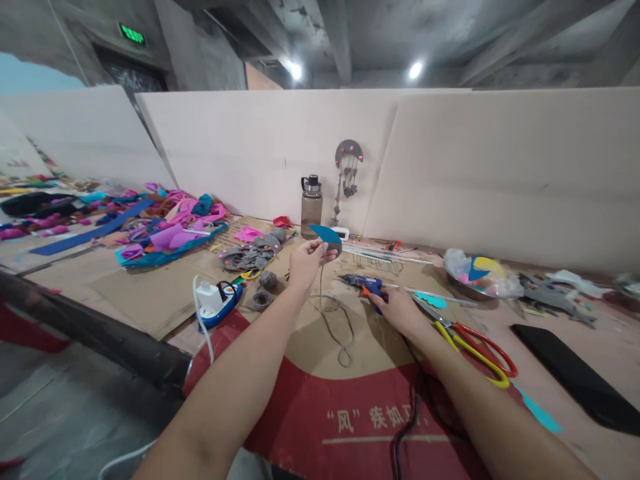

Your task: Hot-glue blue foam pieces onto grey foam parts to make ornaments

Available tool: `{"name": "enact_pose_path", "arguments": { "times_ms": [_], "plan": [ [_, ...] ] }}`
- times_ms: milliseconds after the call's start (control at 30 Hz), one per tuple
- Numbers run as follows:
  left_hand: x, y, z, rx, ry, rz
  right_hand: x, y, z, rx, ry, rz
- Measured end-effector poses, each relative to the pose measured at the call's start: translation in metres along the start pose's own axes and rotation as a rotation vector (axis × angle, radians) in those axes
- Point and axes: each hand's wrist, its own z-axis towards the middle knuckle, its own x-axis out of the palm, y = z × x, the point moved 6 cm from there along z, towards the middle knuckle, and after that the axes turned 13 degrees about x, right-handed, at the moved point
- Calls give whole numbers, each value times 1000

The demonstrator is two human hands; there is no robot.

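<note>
My left hand (307, 261) pinches a leaf-shaped blue felt piece (326, 234) above the middle of the table, with a grey patch under its lower edge. A thin grey cord (327, 325) hangs below these fingers and loops onto the cardboard. To the right, my right hand (397, 312) is closed round the handle of a blue glue gun (363, 283) with an orange trigger, its nozzle pointing left. Part of the handle is hidden by the fingers. Red-and-yellow scissors (465, 337) lie beside my right forearm.
A water bottle (312, 210) stands near the white board (240, 147). A blue power strip (220, 307), grey yarn balls (268, 279) and grey felt pieces (253, 255) lie left. Colourful fabric (175, 230) is piled farther left. A bowl (473, 288) and black phone (575, 377) sit right.
</note>
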Motion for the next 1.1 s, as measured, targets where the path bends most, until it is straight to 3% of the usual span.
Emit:
{"name": "enact_pose_path", "arguments": {
  "times_ms": [133,233,333,467,667,800,933,1100],
  "plan": [
    [2,3,-1,-11,20,30,14,6,-1,47,80,-67],
    [-1,5,0,-3,16,36,4,15,-4,5,-60,8],
    [-2,4,1,12,14,37,-13,12,-3,53,-227,144],
    [-1,5,0,-4,25,51,-16,-5,5,183,-50,404],
    [-3,12,-2,-77,16,104,-38,-11,5,104,-148,795],
    [-3,16,-2,-111,28,135,-41,4,-7,83,-30,1075],
    [-3,18,-1,-136,37,161,-41,25,-21,-10,94,1075],
    [1,17,-4,-151,74,175,-36,29,-27,-70,54,908]
  ]
}}
